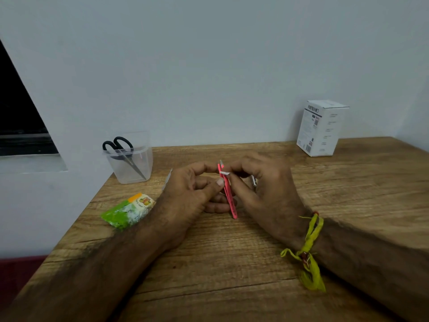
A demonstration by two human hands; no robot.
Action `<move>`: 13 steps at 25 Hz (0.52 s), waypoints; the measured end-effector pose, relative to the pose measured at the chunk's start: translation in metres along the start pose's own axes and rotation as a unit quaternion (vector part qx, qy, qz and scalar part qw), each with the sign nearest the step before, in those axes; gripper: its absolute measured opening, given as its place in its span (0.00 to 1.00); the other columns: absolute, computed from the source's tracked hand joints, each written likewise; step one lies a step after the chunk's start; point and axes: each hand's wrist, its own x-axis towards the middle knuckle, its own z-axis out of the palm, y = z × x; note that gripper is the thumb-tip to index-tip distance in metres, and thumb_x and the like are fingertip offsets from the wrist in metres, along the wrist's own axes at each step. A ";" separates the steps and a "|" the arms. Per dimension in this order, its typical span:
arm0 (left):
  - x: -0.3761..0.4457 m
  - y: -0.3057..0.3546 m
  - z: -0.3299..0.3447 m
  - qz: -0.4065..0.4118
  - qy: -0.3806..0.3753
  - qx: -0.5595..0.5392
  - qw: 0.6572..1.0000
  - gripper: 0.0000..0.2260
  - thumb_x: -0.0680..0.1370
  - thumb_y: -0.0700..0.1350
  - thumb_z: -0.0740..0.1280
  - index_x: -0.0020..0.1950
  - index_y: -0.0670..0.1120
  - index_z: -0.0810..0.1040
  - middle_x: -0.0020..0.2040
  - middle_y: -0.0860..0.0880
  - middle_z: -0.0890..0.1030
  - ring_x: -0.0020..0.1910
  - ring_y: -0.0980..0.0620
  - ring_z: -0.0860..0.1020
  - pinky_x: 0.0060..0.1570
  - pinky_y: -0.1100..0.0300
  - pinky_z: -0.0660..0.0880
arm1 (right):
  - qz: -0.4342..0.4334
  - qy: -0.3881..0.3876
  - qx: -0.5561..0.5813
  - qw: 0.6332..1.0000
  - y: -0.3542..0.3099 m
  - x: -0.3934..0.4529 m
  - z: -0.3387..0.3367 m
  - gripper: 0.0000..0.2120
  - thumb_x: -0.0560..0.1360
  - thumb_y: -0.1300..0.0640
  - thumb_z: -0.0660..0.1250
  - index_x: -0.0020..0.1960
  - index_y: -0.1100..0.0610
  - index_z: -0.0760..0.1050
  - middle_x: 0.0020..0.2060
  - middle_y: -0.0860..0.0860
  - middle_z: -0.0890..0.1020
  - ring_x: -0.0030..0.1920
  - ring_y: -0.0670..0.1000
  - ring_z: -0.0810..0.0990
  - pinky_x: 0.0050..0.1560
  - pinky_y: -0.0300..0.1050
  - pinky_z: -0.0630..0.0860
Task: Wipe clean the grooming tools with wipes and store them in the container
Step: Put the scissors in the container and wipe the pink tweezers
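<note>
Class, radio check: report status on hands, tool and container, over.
Left hand grips pink tweezers; right hand pinches white wipe on them. Scissors already in clear container. Nothing blocking the way there.

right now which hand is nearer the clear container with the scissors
Left. The left hand is just right of the clear container, apart from it. The right hand lies farther right, beyond the pink tweezers.

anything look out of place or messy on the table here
Nothing stands out. The scissors stand blades-down in the clear container, the green wipes packet lies flat and unspilled, and the white box sits upright by the wall. Both the left hand and right hand hold the pink tweezers.
</note>
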 end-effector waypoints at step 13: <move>0.001 -0.003 -0.001 0.003 0.008 0.008 1.000 0.09 0.79 0.34 0.67 0.59 0.37 0.78 0.45 0.33 0.84 0.35 0.46 0.84 0.40 0.53 0.84 | -0.018 -0.015 -0.015 1.000 0.002 -0.001 0.000 0.04 0.73 0.62 0.71 0.46 0.60 0.84 0.37 0.50 0.81 0.39 0.49 0.79 0.42 0.51 0.76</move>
